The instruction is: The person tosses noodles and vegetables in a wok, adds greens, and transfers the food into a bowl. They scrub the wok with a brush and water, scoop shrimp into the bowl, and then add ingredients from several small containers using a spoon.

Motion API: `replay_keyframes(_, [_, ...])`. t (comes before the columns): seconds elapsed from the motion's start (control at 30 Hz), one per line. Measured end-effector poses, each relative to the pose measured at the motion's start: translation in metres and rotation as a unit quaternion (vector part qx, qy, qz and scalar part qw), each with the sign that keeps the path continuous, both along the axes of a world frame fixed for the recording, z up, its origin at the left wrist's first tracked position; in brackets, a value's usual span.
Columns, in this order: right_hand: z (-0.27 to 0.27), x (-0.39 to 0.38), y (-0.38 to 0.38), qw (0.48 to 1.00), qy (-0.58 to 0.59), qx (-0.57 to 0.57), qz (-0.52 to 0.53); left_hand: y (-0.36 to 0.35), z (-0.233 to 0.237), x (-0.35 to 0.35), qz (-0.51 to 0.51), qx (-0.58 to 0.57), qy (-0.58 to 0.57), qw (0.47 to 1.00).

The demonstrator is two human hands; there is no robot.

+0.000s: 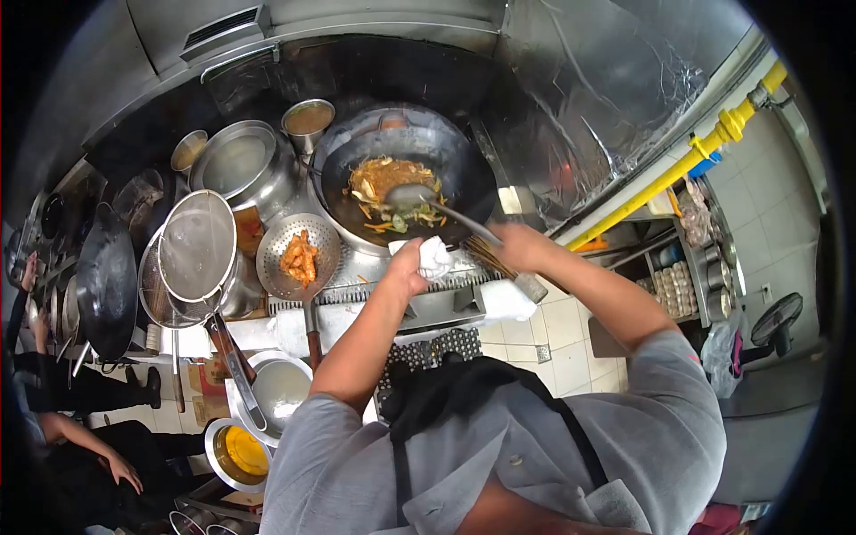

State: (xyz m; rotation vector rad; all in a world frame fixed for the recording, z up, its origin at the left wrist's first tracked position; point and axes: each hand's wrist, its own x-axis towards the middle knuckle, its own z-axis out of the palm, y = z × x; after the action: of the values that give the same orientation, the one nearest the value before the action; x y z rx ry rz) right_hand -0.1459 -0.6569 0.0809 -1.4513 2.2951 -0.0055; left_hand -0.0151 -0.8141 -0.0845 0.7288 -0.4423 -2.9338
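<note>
A large dark wok (468, 165) stands on the stove, with noodles, strips of carrot and green vegetables (392, 178) in it. My left hand (408, 267) is closed on a folded white cloth (434, 257) at the wok's near rim; whether it grips the rim through the cloth is hidden. My right hand (524, 248) is wrapped round the handle of a ladle (412, 194). The ladle's bowl rests among the food. Close below my right hand are the thin bristles of a bamboo brush (489, 257).
Left of the wok, a perforated skimmer (325, 239) holds reddish cooked pieces (300, 259). A mesh strainer (198, 245), a lidded pot (234, 160) and another wok (105, 285) stand farther left. A yellow pipe (664, 183) crosses at right. Other people, one hand (125, 473) visible, are at lower left.
</note>
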Motion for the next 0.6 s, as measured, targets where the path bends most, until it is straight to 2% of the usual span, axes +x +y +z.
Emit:
replay_keyframes(0.03, [-0.009, 0.000, -0.012, 0.998, 0.020, -0.055, 0.004, 0.009, -0.008, 0.005, 0.022, -0.015, -0.014, 1.000])
replay_keyframes(0.07, [-0.014, 0.002, -0.018, 0.998, 0.020, -0.055, 0.004, 0.016, -0.015, 0.009, 0.046, -0.034, -0.024, 0.998])
replay_keyframes(0.13, [-0.017, 0.001, -0.029, 0.991, 0.028, -0.122, -0.050, 0.050, -0.034, 0.021, 0.106, -0.035, -0.088, 0.990])
replay_keyframes(0.2, [-0.002, 0.000, -0.014, 0.990, 0.007, -0.127, -0.055, 0.084, -0.032, 0.043, 0.129, -0.052, -0.077, 0.987])
replay_keyframes(0.3, [0.018, -0.002, 0.023, 0.994, -0.019, -0.106, -0.027, 0.052, -0.024, 0.023, 0.103, -0.032, -0.116, 0.987])
replay_keyframes(0.33, [0.019, -0.002, 0.036, 0.996, -0.009, -0.087, -0.009, 0.030, -0.014, 0.014, 0.102, -0.034, -0.080, 0.991])
replay_keyframes(0.47, [0.022, -0.001, 0.069, 0.995, -0.001, -0.098, 0.020, -0.028, -0.035, -0.018, 0.062, -0.033, -0.080, 0.994])
replay_keyframes(0.5, [0.012, -0.004, 0.073, 0.998, 0.004, -0.065, 0.002, -0.031, -0.038, -0.020, 0.050, -0.031, -0.079, 0.995])
replay_keyframes(0.53, [0.010, -0.001, 0.076, 0.998, -0.001, -0.064, -0.001, -0.024, -0.018, -0.012, 0.047, -0.031, -0.084, 0.995])
replay_keyframes(0.6, [0.012, 0.006, 0.077, 0.999, 0.015, -0.008, -0.042, -0.005, 0.064, 0.018, 0.022, -0.003, -0.129, 0.991])
